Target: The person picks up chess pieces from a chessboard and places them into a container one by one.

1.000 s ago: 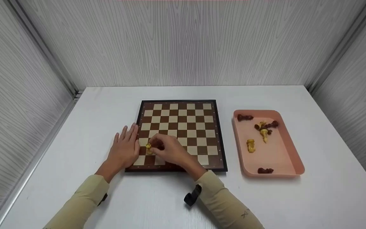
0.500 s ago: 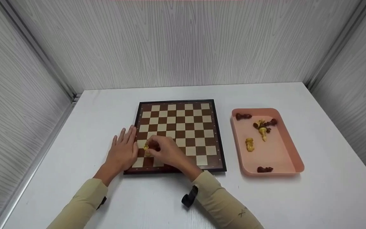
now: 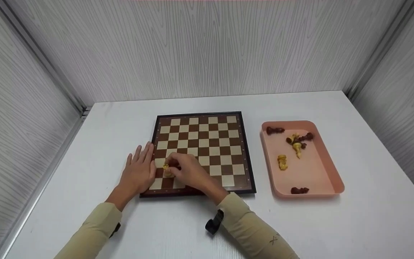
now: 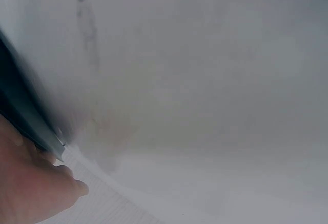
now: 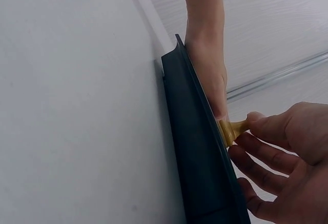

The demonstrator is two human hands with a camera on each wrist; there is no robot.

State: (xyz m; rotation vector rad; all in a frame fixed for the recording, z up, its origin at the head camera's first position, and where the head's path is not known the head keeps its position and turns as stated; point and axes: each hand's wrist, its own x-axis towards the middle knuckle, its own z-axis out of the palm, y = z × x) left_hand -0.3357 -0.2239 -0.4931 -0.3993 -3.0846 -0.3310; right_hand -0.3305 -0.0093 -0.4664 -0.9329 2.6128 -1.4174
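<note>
My right hand (image 3: 189, 171) pinches a gold chess piece (image 3: 166, 167) between thumb and fingertips, over the near-left squares of the chessboard (image 3: 203, 135). In the right wrist view, the piece (image 5: 233, 131) stands with its base at the board surface, and the thumb and index finger are at its upper part; the other fingers are bent loosely beside it. My left hand (image 3: 138, 172) lies along the board's left edge with its fingers extended. Part of the left hand (image 4: 36, 183) shows beside the dark board side (image 4: 25, 111) in the left wrist view.
A pink tray (image 3: 314, 180) stands right of the board. Several dark and gold pieces lie on their sides in it, including a gold piece (image 3: 282, 162) and a dark piece (image 3: 299, 190). Grey wood-grain panels (image 3: 207, 46) surround the white table (image 3: 178, 230).
The head view has shifted slightly. Both hands stay nearly in place, the left along the board edge and the right pinching the gold chess piece.
</note>
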